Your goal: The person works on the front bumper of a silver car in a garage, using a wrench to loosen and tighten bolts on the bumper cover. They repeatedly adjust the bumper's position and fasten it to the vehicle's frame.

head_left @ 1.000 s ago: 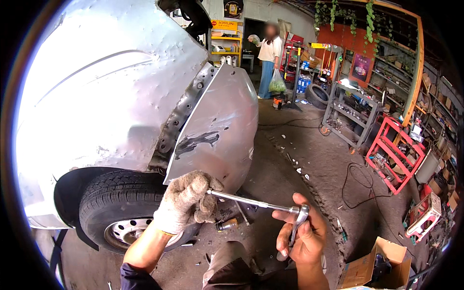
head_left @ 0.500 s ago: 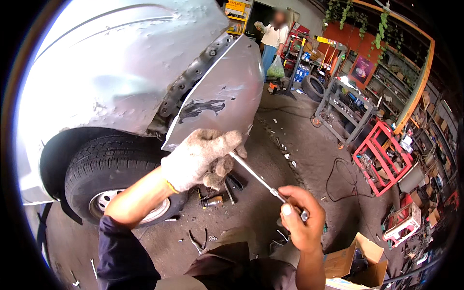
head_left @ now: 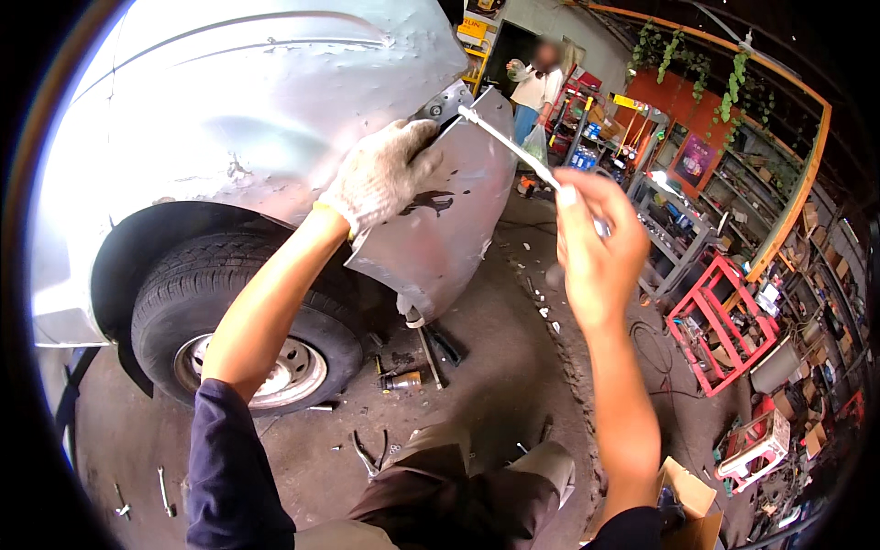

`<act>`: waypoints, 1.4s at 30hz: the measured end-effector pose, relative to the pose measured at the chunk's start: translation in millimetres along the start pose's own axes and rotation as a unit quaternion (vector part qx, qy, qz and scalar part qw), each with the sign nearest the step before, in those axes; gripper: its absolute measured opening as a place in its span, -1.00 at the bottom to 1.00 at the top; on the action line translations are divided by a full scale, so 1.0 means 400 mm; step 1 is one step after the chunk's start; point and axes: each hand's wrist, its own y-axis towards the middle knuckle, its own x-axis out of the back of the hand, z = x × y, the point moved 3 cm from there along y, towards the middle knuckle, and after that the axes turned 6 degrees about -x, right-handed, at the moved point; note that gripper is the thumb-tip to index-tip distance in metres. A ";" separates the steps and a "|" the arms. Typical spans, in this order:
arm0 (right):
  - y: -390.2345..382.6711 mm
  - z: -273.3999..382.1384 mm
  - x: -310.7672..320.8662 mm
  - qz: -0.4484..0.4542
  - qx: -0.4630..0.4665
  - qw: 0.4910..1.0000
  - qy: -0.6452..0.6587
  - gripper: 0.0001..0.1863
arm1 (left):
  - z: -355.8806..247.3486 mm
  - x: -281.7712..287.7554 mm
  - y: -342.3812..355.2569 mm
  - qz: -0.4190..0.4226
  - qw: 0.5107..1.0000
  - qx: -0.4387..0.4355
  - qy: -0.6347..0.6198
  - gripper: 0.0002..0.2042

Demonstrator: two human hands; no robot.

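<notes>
My left hand (head_left: 378, 174), in a whitish knit glove, has curled fingers at the seam between the dented silver body (head_left: 229, 110) and a loose scuffed panel (head_left: 458, 247). What its fingertips grip is hidden. My bare right hand (head_left: 596, 247) is wrapped round a ratchet (head_left: 599, 226) with a long chrome extension (head_left: 509, 142). The extension's far end is at the top of the seam, beside a holed metal bracket (head_left: 447, 101); whether it sits on a bolt I cannot tell. The wheel (head_left: 165, 302) shows below the body.
A person (head_left: 536, 90) with a bag stands at the back. At right are a grey trolley (head_left: 680, 240), a red trolley (head_left: 697, 321), crowded shelves and a cardboard box (head_left: 697, 500). A cable, pliers (head_left: 367, 449), wrenches (head_left: 163, 490) and several other tools lie on the floor.
My left hand has left the extension and moved up to the seam. My right hand has risen with the ratchet, bringing the extension's end up to the bracket.
</notes>
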 end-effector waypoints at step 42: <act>0.197 -0.009 -0.168 0.223 0.193 0.906 -0.304 -0.84 | -0.015 -0.096 -0.006 0.024 0.978 0.045 -0.202 -0.32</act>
